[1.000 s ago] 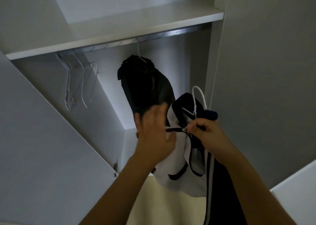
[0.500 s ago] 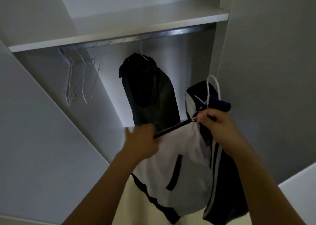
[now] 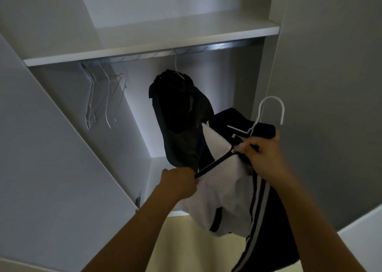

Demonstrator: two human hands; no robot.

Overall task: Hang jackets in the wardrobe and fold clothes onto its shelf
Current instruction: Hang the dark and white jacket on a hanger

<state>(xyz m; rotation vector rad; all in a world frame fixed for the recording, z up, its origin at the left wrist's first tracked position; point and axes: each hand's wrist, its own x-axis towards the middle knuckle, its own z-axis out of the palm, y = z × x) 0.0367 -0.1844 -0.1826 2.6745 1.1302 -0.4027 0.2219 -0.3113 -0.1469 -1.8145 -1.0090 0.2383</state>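
A white and navy striped jacket (image 3: 224, 191) hangs on a white wire hanger (image 3: 270, 110) held in front of the open wardrobe, below the rail (image 3: 206, 49). My right hand (image 3: 262, 153) pinches the zip pull at the jacket's collar. My left hand (image 3: 177, 183) grips the lower front edge along the dark zip line, stretching it taut. A dark jacket (image 3: 179, 118) hangs on a hanger from the rail, behind and left of the striped one.
Several bare wire hangers (image 3: 103, 100) hang at the rail's left end. A white shelf (image 3: 153, 50) runs above the rail. An open wardrobe door (image 3: 51, 158) stands at the left, a grey side panel (image 3: 330, 85) at the right.
My left hand has slid down and left along the zip, away from my right hand, pulling the jacket front straight. The hanger and my right hand rose slightly.
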